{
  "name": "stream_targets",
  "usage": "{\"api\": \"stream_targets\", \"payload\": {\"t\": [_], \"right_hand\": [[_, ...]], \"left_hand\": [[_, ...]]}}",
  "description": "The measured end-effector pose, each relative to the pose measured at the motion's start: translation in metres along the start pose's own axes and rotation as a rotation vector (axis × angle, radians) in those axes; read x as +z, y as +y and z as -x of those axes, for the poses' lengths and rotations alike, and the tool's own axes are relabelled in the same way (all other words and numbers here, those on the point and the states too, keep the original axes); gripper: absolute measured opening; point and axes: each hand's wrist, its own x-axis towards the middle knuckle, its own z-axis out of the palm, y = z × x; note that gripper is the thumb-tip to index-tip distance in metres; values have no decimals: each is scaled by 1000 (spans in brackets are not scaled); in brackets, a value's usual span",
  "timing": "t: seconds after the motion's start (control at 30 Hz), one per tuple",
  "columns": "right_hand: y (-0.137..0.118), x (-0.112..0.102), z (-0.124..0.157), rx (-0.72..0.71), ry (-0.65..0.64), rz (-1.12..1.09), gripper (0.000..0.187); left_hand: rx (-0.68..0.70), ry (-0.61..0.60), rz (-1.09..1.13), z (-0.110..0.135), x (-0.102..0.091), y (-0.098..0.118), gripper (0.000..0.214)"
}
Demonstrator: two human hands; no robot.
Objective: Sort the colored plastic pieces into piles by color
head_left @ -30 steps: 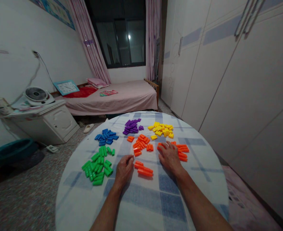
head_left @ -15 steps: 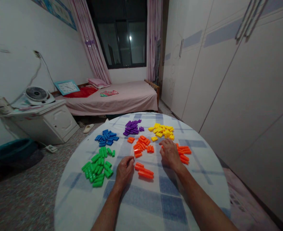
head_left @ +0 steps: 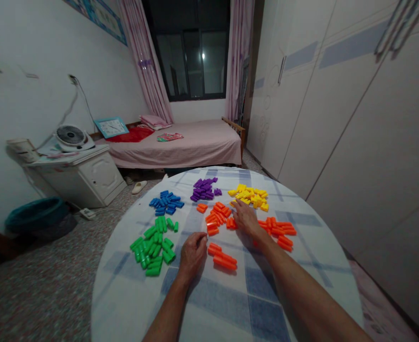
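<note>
My left hand (head_left: 192,252) rests on the checked cloth of the round table (head_left: 230,299), fingers curled, beside a few joined orange pieces (head_left: 223,258). My right hand (head_left: 245,217) reaches forward, its fingertips at the yellow pile (head_left: 250,195) and beside the middle orange pile (head_left: 218,216). I cannot see what its fingers hold, if anything. More orange pieces (head_left: 279,230) lie to the right of that wrist.
Green pieces (head_left: 153,244), blue pieces (head_left: 165,202) and purple pieces (head_left: 204,188) lie in separate piles on the table's left and far side. A bed (head_left: 181,145), a white cabinet with a fan (head_left: 76,166) and tall wardrobe doors (head_left: 337,104) surround the table.
My right hand has moved away from the right-hand orange pieces, forward and left to the yellow pile. The left hand has stayed beside the joined orange pieces. The camera has shifted.
</note>
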Motion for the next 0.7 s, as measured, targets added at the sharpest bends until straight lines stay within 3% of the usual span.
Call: {"api": "stream_targets", "payload": {"t": [0.27,0.47,0.57,0.7], "right_hand": [[-30,19,-16,-164,-51,-96,41],[-40,17,-6,-200,-77,-157,36],[-37,10,-5,-161,-81,-139,32],[-17,6,-18,-6,-41,-66,32]], "left_hand": [[7,8,-10,0,-2,6,25],[11,13,-6,0,-1,7,24],[17,10,-7,-1,0,3,24],[17,11,-16,-3,1,1,24]]}}
